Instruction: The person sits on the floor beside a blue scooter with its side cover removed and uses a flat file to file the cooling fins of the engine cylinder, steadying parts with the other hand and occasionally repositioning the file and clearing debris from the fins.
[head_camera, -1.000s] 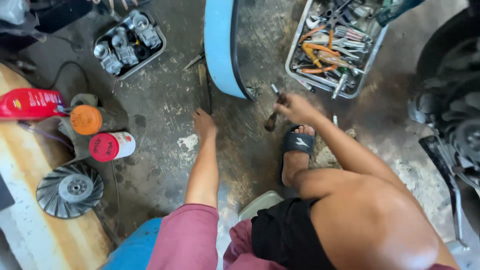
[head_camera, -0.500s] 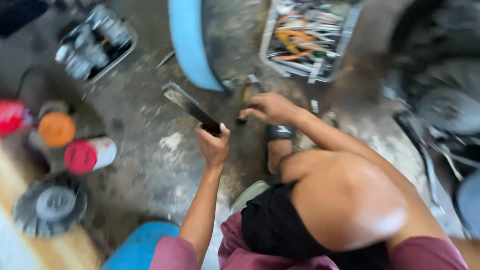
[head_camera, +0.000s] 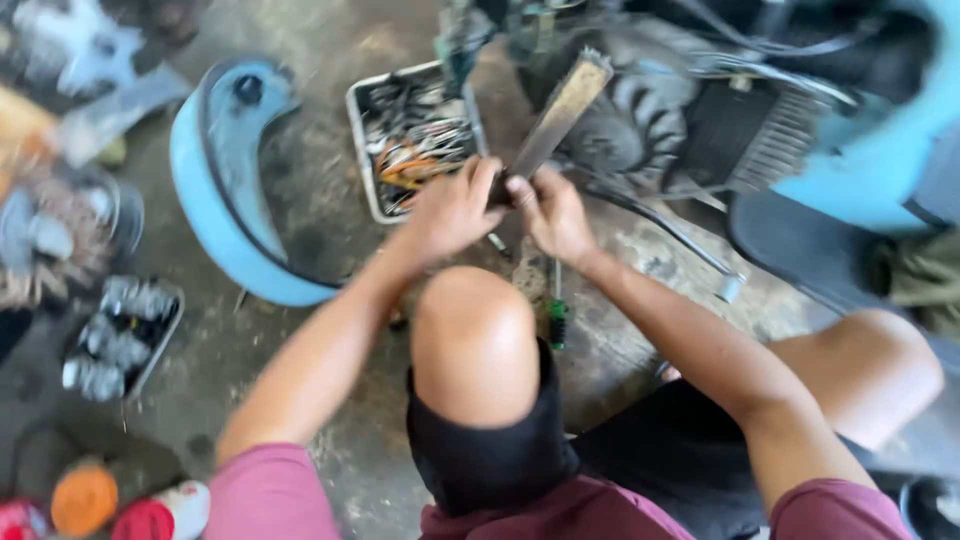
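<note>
Above the concrete floor (head_camera: 300, 400), before the engine (head_camera: 680, 120) and tool tray (head_camera: 362, 150), a flat metal file (head_camera: 555, 115) looks stiff, heavy. Left hand (head_camera: 450, 210) and right hand (head_camera: 555, 210) clasp its lower end, fingers wrapped tight.

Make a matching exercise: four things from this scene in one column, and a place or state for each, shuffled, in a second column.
Things:
1. flat file
2. tool tray
3. blue panel
4. socket tray

Places or states:
A. lies on the floor left of the tool tray, curved
B. held at its lower end by both the left hand and the right hand, slanting up to the right
C. on the floor at the far left, near the picture's edge
D. on the floor just beyond the hands, full of tools

Pairs: 1-B, 2-D, 3-A, 4-C
</note>
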